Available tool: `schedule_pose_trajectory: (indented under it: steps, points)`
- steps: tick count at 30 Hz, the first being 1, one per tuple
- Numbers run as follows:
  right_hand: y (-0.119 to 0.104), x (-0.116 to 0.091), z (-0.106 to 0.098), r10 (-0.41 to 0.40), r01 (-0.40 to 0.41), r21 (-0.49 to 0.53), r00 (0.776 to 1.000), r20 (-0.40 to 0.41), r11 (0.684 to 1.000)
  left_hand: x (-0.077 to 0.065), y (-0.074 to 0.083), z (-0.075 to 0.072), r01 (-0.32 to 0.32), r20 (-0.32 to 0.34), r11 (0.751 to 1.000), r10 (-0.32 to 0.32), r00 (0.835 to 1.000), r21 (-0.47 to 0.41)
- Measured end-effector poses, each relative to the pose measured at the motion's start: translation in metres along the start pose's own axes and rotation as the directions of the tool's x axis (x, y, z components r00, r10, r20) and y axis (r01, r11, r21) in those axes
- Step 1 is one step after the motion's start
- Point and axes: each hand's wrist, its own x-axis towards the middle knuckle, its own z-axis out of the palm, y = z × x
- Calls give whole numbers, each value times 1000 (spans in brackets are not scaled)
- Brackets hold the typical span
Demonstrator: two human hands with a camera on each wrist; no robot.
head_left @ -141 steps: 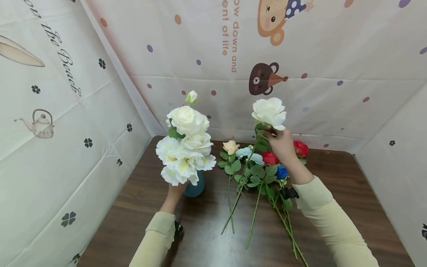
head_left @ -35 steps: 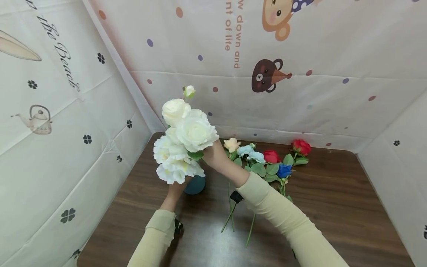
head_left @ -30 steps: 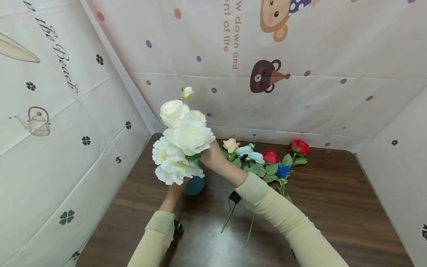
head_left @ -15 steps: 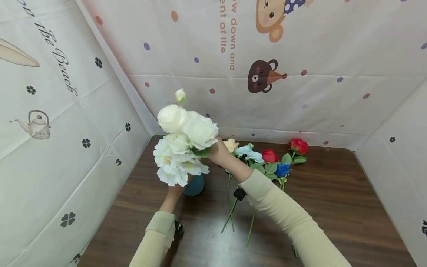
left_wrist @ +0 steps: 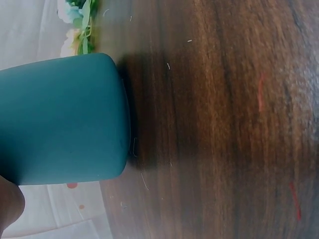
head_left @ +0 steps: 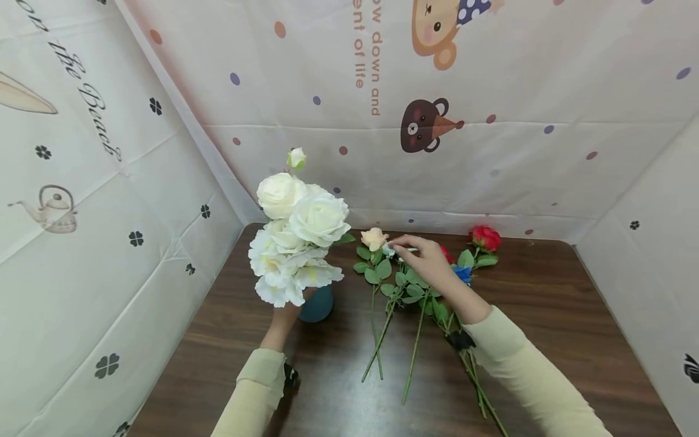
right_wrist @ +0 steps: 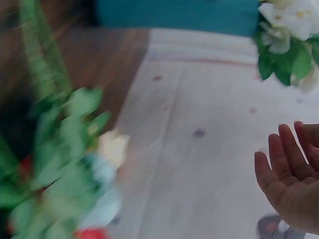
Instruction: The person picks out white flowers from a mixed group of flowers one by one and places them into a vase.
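Note:
My left hand [head_left: 287,315] grips the teal vase [head_left: 317,305] from its left side, its fingers mostly hidden under the blooms. In the left wrist view, the upright vase [left_wrist: 70,119] fills the left side, with a fingertip [left_wrist: 10,204] against it. A bunch of white flowers [head_left: 319,220] with a small bud [head_left: 297,158] on top rises from the vase. Holding nothing, my right hand [head_left: 428,261] hovers over the loose flowers, fingers loosely extended. The right wrist view shows the right hand [right_wrist: 294,179] with its fingers spread.
Loose stems lie on the wooden table [head_left: 349,400] right of the vase: a peach rose [head_left: 374,238], light blue blooms [head_left: 389,250] partly behind the hand, a blue rose [head_left: 463,274] and a red rose [head_left: 485,238]. Printed cloth [head_left: 338,79] hangs behind and at both sides.
My right hand carried a white rose left into the bunch, let go of it, and has moved back right over the loose flowers. My left hand has stayed at the vase.

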Motion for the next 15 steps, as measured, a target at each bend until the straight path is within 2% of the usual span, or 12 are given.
schedule_pose_trajectory:
  steps: [3,4,6,9,11,15]
  points:
    - [23,-23,-12,41,-40,-41,999,5,998,0,1,-2,34,35,995,-30,999,-95]
    - [29,-31,-15,55,-55,-45,998,5,998,1,1,-2,63,53,985,-55,997,-163]
    - [41,-46,-20,96,-95,-34,995,13,995,1,1,-3,80,69,970,-66,995,-228]
    - [56,-65,-25,155,-155,-5,987,36,988,2,1,-4,94,72,961,-77,994,-259]
    - [64,-74,-26,184,-185,17,981,53,983,3,0,-5,89,67,964,-75,995,-249]
    - [76,-84,-27,194,-196,25,979,64,980,2,-2,-10,88,53,979,-80,995,-186]
